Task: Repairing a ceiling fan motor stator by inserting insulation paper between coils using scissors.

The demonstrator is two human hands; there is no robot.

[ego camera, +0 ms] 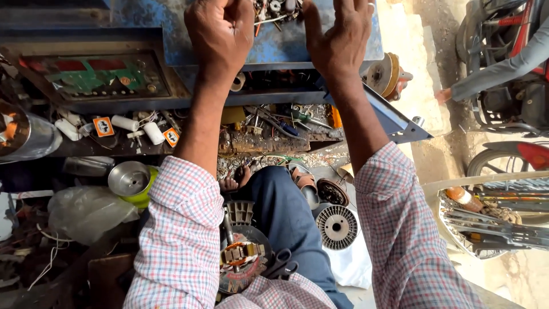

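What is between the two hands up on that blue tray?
In the head view, a pile of small metal parts and wires sits between the left hand and right hand, on the blue tray.

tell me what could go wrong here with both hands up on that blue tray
1. The blue tray juts past the shelf, and both hands, left and right, rest on it; the small parts heaped at its far end might slide or spill if it tips.
2. The tray's metal corner sticks out beside the right forearm and could scrape it.
3. The motor stator and scissors sit close by the legs, easy to knock.
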